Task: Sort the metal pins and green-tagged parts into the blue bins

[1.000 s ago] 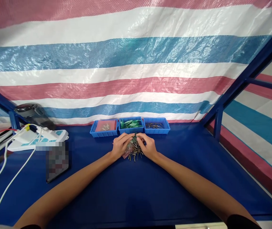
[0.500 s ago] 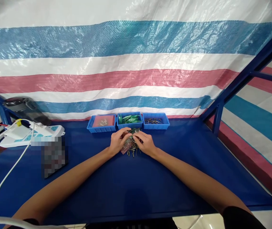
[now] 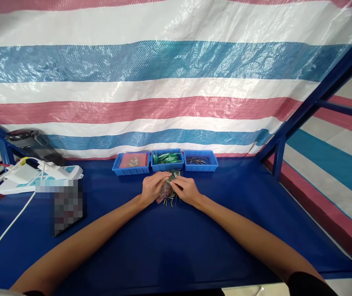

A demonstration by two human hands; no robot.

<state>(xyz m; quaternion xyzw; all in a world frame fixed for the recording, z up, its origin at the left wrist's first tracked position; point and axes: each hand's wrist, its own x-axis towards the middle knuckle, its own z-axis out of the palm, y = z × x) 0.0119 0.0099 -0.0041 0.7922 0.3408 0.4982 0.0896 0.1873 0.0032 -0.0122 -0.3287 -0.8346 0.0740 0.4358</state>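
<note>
The left hand [image 3: 151,189] and the right hand [image 3: 190,191] meet over a small heap at the middle of the blue tabletop [image 3: 176,250], their fingertips almost touching. On each, thumb and fingers are bent in toward each other; whether they pinch a piece between them I cannot tell, as the tips are too small and partly hidden.

The heap lies between and beneath the 2 grips. Its thin metal pieces [image 3: 171,200] spill out on the near side, below the fingertips and closer to the right hand's thumb. A pinkish plastic bag [image 3: 161,197] lies to their left, just beside the left hand. Some green pieces [image 3: 177,174] show at the far side of the fingertips.

Just beyond stand 3 blue bins in a row. The left bin [image 3: 132,171] holds a pink sheet or bag with pale bits on it, the middle bin [image 3: 167,167] green packets, the right bin [image 3: 201,168] thin dark and brassy rods.

Well apart at the left are a white power strip [image 3: 74,173] with plugs and cables, a blurred-out dark device [image 3: 68,209] on its near side, and a dark bottle [image 3: 37,144] on its far side.
</note>
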